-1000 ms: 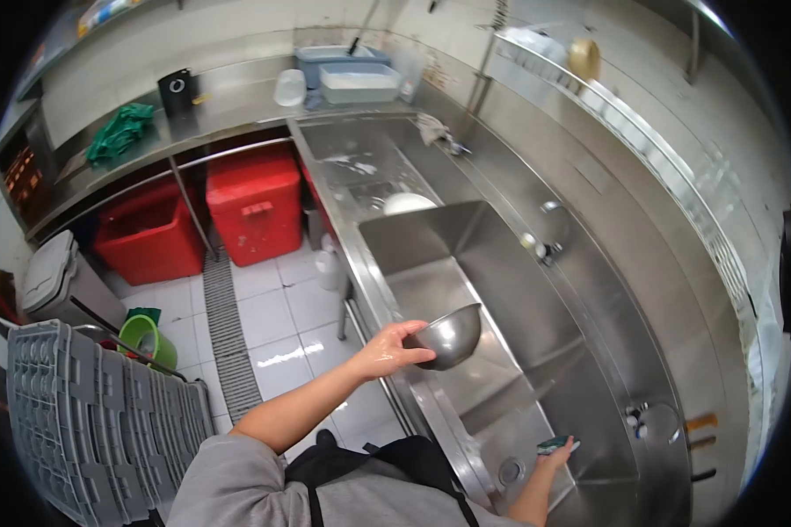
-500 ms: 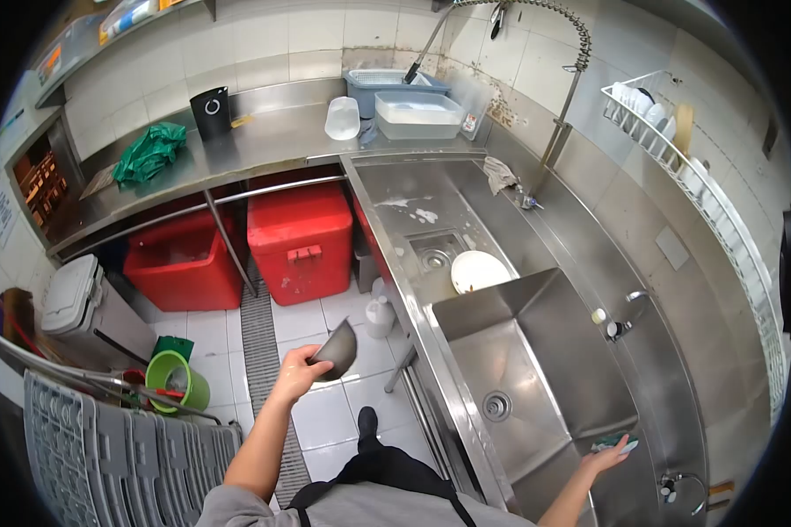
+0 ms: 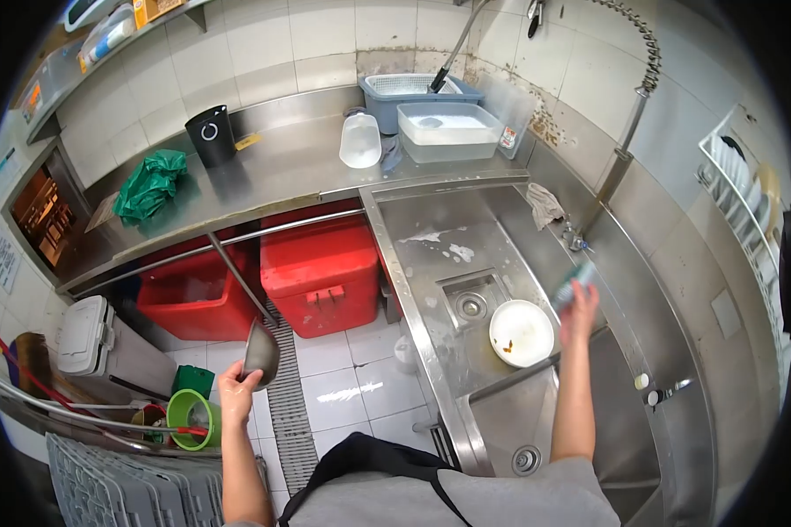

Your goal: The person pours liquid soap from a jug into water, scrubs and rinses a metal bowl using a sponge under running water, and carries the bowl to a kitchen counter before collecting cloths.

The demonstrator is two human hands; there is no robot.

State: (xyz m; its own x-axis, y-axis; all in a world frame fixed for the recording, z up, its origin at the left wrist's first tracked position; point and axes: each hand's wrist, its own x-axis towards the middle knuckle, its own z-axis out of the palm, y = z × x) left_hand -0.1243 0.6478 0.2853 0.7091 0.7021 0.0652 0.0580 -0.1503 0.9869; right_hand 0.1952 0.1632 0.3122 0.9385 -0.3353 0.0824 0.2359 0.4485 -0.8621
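My left hand [image 3: 238,393] grips a small grey bowl [image 3: 262,354] by its edge, tilted on its side above the tiled floor. In my right hand [image 3: 577,314] is a greenish scrubbing pad [image 3: 573,285], smeared by motion, held over the sink counter's right side. A white dish [image 3: 533,327] with brown food bits lies just left of that hand, beside the small drain [image 3: 471,306]. Below it is the deep steel sink basin [image 3: 494,423], partly hidden by my right forearm.
A grey rag [image 3: 545,206] hangs by the spray tap's base. Along the back counter stand a clear tub of water [image 3: 449,132], a white container [image 3: 360,140], a black container [image 3: 211,138] and a green bag [image 3: 150,186]. Red bins [image 3: 321,281] sit underneath; a green bucket [image 3: 191,420] stands left.
My right hand has moved forward from the basin's near right corner to beside the white dish, carrying the pad. The bowl in my left hand has shifted left. The view has moved forward.
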